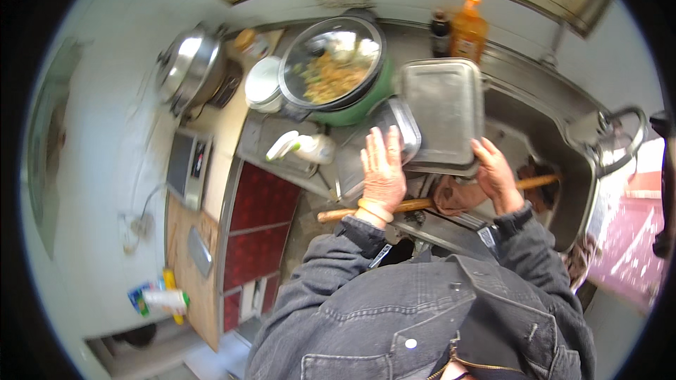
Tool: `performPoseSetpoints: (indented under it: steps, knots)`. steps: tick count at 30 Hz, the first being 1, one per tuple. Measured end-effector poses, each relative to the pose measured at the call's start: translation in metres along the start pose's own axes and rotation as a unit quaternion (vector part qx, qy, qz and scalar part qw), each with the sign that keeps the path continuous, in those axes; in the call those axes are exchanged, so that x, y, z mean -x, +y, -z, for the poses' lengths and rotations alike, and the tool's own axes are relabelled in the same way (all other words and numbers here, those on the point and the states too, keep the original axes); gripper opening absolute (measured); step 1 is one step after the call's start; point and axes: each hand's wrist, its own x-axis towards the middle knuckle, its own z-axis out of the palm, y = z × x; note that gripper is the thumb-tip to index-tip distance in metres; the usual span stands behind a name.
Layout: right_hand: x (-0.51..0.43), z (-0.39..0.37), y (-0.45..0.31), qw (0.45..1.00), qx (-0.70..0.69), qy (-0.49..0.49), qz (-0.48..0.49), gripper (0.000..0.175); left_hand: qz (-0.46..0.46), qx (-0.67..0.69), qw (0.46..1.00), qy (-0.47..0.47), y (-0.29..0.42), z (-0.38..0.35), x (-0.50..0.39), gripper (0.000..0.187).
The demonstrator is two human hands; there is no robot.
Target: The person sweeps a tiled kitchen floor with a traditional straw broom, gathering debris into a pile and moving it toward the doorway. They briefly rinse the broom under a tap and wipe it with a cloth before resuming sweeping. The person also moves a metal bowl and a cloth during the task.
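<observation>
My left hand (381, 174) lies palm down with fingers spread at the edge of a smaller clear-lidded container (404, 126). My right hand (495, 171) has its thumb and fingers at the lower right corner of a rectangular metal tray (441, 111), seemingly gripping it. The tray lies beside the sink, touching or nearly touching the smaller container. Behind them stands a green pot (359, 111) under a glass lid, with orange and green food inside. A wooden stick (338, 215) passes below both hands, and a brownish cloth (457, 195) hangs around it.
To the right is a metal sink (573, 206) with a faucet (628, 137). An orange pump bottle (468, 31) and a dark bottle (439, 34) stand behind the tray. A white spray bottle (317, 149), white bowls (264, 82), a steel pot (193, 63) and a cleaver (199, 250) are on the left.
</observation>
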Motion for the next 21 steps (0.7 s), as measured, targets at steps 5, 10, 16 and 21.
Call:
performPoseSetpoints:
  steps: [5,10,16,21]
  knots:
    - [0.009,0.040,-0.013,0.999,-0.027,-0.039,0.012,0.034,-0.057,0.066,0.989,0.117,0.011,0.051,-0.008,0.055]
    - [0.030,0.087,-0.030,0.996,-0.088,-0.026,-0.006,0.030,-0.161,0.193,0.964,0.082,0.043,0.120,0.007,0.038]
    - [0.079,0.091,-0.048,0.980,-0.181,-0.044,-0.073,0.051,-0.267,0.140,0.934,0.190,0.032,0.171,0.038,0.027]
    - [0.133,0.012,-0.056,0.991,-0.029,-0.129,0.014,0.055,-0.317,0.187,0.900,0.234,-0.019,0.222,0.086,0.021]
